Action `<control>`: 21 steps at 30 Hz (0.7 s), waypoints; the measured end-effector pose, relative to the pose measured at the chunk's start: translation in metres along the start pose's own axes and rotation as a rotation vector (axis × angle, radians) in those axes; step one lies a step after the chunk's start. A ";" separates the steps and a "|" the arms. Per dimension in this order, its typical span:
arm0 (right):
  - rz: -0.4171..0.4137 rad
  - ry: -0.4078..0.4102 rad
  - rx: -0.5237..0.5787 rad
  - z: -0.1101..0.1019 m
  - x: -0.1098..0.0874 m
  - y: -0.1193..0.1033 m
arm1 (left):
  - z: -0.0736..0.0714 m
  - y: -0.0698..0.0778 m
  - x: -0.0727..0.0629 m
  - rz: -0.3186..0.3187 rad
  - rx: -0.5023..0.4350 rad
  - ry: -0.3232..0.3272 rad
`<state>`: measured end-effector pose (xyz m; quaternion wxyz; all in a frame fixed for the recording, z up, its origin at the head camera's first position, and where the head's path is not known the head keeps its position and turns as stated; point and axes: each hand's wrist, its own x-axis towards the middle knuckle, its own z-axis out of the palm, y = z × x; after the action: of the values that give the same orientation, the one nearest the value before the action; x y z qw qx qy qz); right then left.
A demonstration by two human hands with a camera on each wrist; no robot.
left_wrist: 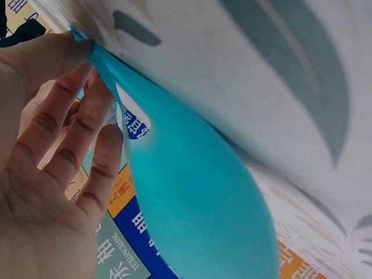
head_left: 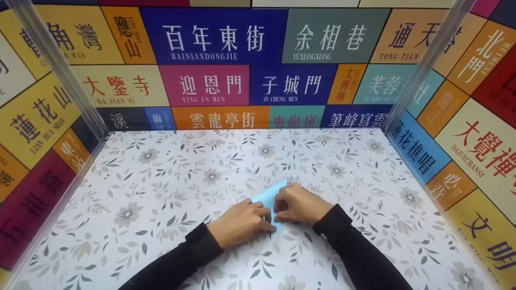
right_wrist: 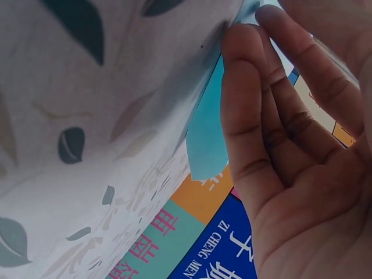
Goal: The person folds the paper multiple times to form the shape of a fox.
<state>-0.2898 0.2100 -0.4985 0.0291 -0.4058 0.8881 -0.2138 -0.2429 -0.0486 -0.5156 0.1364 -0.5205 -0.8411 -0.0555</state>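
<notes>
A light blue sheet of paper (head_left: pixel 269 195) lies aslant on the table, partly covered by both hands. In the left wrist view the paper (left_wrist: pixel 200 197) bends in a broad curve, its narrow end pinched between the thumb and forefinger of my left hand (left_wrist: pixel 55 136). From the head, my left hand (head_left: pixel 244 221) is at the paper's near left side. My right hand (head_left: pixel 300 203) has curled fingers at the right edge, close to the left fingertips. Only a strip of the paper (right_wrist: pixel 206 136) shows beside my right hand (right_wrist: pixel 296 157); the right thumb's contact is hidden.
A white tabletop (head_left: pixel 177 201) with grey flowers and leaves lies under the paper. Panels with coloured Chinese place-name signs (head_left: pixel 213 36) rise at the back and both sides, with clear corner strips (head_left: pixel 427 60) between them.
</notes>
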 end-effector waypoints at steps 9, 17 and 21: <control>0.015 -0.010 0.031 0.001 0.001 0.001 | 0.001 -0.001 0.000 -0.077 0.000 0.039; 0.008 -0.016 0.038 0.000 0.002 0.001 | -0.002 -0.001 -0.002 -0.157 -0.076 0.015; 0.004 -0.015 0.031 -0.001 0.002 0.000 | -0.003 -0.001 -0.002 -0.158 -0.083 0.009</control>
<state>-0.2913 0.2092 -0.4975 0.0423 -0.4053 0.8852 -0.2245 -0.2428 -0.0519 -0.5134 0.1137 -0.4575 -0.8758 -0.1031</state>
